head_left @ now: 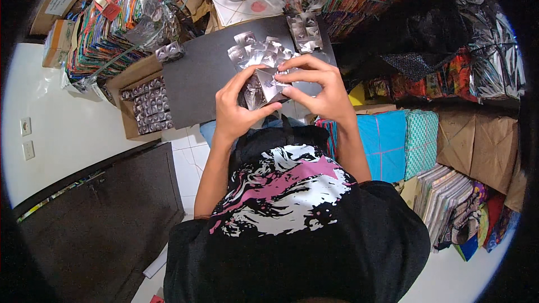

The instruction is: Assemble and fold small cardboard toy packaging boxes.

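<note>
Between my two hands is a small grey-and-white printed box (268, 85), held above the near edge of a dark table (193, 87). My left hand (240, 100) grips its left side, with the thumb along the near edge and the index finger along the far edge. My right hand (321, 85) has its fingertips and thumb closed on the box's right side. Just beyond lies a loose heap of similar silvery-grey cartons (255, 50), partly hidden by my fingers. What is inside the held box cannot be made out.
An open cardboard carton (130, 126) with rows of small grey boxes stands left of the table. Two more boxes (169, 51) sit at the table's left corner, and several (305, 32) at its far right. Stacked packets (106, 45) and wrapped bundles (384, 143) stand around.
</note>
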{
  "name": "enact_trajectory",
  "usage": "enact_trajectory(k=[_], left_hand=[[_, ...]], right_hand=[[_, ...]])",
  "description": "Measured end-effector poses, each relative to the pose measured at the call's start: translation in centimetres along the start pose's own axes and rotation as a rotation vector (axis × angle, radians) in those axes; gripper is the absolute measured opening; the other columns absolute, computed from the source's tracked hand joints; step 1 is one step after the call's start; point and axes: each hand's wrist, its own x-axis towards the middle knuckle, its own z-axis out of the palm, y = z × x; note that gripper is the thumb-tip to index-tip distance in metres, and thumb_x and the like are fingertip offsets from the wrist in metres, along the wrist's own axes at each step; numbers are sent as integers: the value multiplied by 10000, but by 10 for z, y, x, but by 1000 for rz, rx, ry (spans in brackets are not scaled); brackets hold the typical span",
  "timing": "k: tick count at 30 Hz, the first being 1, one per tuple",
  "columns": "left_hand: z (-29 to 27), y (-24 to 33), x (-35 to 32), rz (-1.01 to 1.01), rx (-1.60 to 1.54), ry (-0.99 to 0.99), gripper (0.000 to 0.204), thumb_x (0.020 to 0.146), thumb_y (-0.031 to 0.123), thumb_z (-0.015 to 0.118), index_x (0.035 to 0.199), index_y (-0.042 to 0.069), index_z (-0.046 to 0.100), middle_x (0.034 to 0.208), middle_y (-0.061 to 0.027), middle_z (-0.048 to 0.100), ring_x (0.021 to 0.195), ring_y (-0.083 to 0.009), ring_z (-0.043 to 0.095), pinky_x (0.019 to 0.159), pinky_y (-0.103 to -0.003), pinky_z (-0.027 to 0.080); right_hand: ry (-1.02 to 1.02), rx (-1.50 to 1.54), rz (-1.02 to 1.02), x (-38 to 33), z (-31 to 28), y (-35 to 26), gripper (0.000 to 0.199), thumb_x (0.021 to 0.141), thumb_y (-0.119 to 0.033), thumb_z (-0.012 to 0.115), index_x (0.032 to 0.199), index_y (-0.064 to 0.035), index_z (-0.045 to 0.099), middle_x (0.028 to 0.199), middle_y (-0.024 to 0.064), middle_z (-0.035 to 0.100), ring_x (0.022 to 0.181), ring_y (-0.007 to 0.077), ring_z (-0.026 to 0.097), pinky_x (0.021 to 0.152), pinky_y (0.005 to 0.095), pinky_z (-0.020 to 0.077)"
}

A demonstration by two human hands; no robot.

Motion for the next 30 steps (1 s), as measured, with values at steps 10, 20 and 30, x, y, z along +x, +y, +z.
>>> enact_trajectory(k=[10, 20, 30], left_hand=[[-2, -4, 9, 209, 24, -27, 824, 589, 251, 1017, 1311, 33, 684, 1260, -127, 752, 1143, -281, 736, 1003, -393, 564], [-5, -8, 16, 239, 44, -58, 812, 576, 218, 1017, 1294, 30, 688, 1265, -127, 753, 1166, -312, 731, 1020, -410, 561], [-3, -7, 14, 197, 58, -55, 763, 584, 196, 1009, 1262, 36, 697, 1253, -123, 755, 1176, -302, 727, 1027, -424, 561]], right_hand=[[-157, 1104, 563, -12, 19, 24, 588, 951, -60, 722, 1508, 5, 544, 1504, 108, 574, 1284, 181, 612, 1054, 336, 537], [-92, 1059, 537, -10, 24, 24, 560, 966, -69, 719, 1495, 16, 556, 1516, 132, 578, 1312, 186, 594, 1103, 354, 499], [-80, 847, 512, -7, 22, 31, 435, 966, -71, 714, 1388, 18, 662, 1546, 134, 553, 1348, 200, 571, 1070, 306, 481]])
